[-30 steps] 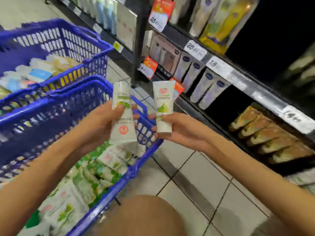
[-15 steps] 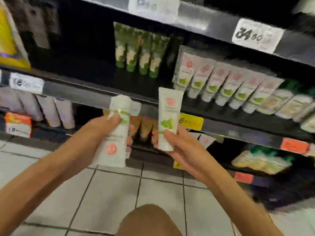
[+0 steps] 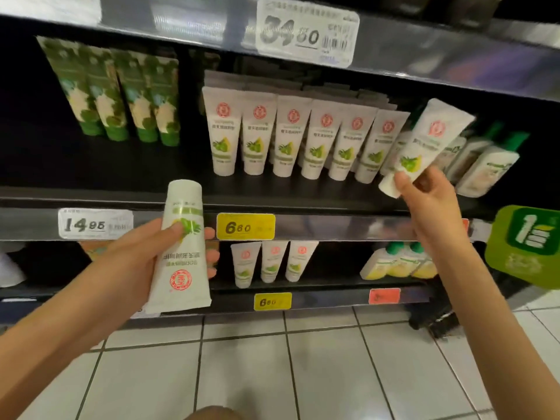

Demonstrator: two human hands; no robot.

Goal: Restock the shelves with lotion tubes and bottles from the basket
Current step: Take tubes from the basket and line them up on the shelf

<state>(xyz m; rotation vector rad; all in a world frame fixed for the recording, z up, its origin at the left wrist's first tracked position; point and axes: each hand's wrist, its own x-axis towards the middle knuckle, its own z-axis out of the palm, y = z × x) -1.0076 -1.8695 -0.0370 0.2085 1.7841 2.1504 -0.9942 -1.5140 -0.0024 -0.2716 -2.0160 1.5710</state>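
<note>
Item one, as I log it: left hand [image 3: 145, 256], fingers and thumb wrapped round a white lotion tube [image 3: 181, 253], cap upward, print inverted, held just left of the yellow price tag [image 3: 245, 226].

Item two: right hand [image 3: 430, 201], pinching a second white tube [image 3: 424, 140] near its cap, tilted, crimped end up and right, at the right end of the row of matching tubes [image 3: 291, 134] on the shelf [image 3: 91, 177].

Green tubes [image 3: 115, 95] stand left of that row.

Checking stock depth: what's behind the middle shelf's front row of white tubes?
Crimped tops of a second row show behind the front row; their labels and anything deeper are hidden.
</note>
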